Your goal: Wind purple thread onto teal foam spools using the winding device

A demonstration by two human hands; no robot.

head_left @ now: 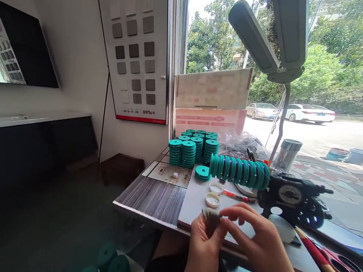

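My left hand [204, 245] is closed around a small grey, rough-looking piece [211, 215], held just above the front edge of the board; its kind is not clear. From the right, my right hand [255, 235] reaches to the same piece, with thumb and forefinger pinched at its edge. Whatever lies between those fingertips is too small to make out. Just beyond the hands, a round white dish [212, 199] holds tiny bits, and a white ring-shaped lid [216, 188] lies behind it. An orange-red pen-like tool [235, 195] rests to their right.
A row of teal spools [239, 171] sits on a black winding machine [291, 195]. Stacked teal spools [181, 153] stand at the back left. Red-handled scissors [342, 262] lie at right. A lamp [285, 111] rises above. More teal spools [119, 269] are low down.
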